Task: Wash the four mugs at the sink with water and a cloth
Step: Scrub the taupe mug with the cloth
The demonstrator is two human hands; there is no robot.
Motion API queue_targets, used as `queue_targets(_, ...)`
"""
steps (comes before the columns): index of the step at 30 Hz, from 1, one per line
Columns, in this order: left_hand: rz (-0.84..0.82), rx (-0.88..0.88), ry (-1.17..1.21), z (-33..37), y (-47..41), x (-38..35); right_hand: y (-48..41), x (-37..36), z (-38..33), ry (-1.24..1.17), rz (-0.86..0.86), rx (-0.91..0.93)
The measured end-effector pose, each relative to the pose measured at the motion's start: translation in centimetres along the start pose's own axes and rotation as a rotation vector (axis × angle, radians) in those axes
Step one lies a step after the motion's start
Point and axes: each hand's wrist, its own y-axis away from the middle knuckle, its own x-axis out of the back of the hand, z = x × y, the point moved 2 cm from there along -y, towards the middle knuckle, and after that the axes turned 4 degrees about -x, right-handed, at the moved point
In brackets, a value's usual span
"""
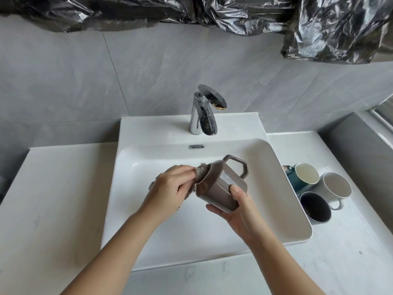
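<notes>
Left hand (pixel 170 186): fingers curled, pinching a grey cloth (pixel 201 172) and pressing it into the mouth of a taupe mug (pixel 219 188). Right hand (pixel 240 213): grips the same mug near its base, thumb on the upper face, fingers underneath.

Taupe mug: faceted body, angular handle, glossy. It is held on its side over the middle of the sink (pixel 148 154), mouth to the left, handle uppermost and towards the faucet (pixel 204 111). Part of the cloth hangs below the left hand; how far it reaches inside cannot be told.

Three further mugs stand upright in a close cluster on the worktop (pixel 53 199), against the right rim of the sink:
- teal mug (pixel 304 173), cream interior, farthest back;
- white mug (pixel 337 185), pale grey interior, handle towards the near edge;
- dark mug (pixel 315 207), dark interior, nearest.

Contents of these cannot be told.

Surroundings: chrome faucet at the back centre of the sink; grey wall tiles (pixel 148 71) behind; crumpled black plastic sheeting (pixel 212 11) hangs along the top.
</notes>
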Motion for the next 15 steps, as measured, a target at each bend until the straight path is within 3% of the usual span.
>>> queue_targets(6,0.143,0.05,0.162,1.8,-0.2,0.5,-0.5,-1.2,-0.5,0.037,0.046,0.057)
queue_targets(11,0.035,-0.009,-0.004,0.2,1.0,1.1,-0.4,-1.5,-0.7,0.027,0.024,0.058)
queue_targets(15,0.074,-0.021,-0.043,0.3,1.0,1.6,0.1,-1.9,0.0,0.081,-0.04,0.03)
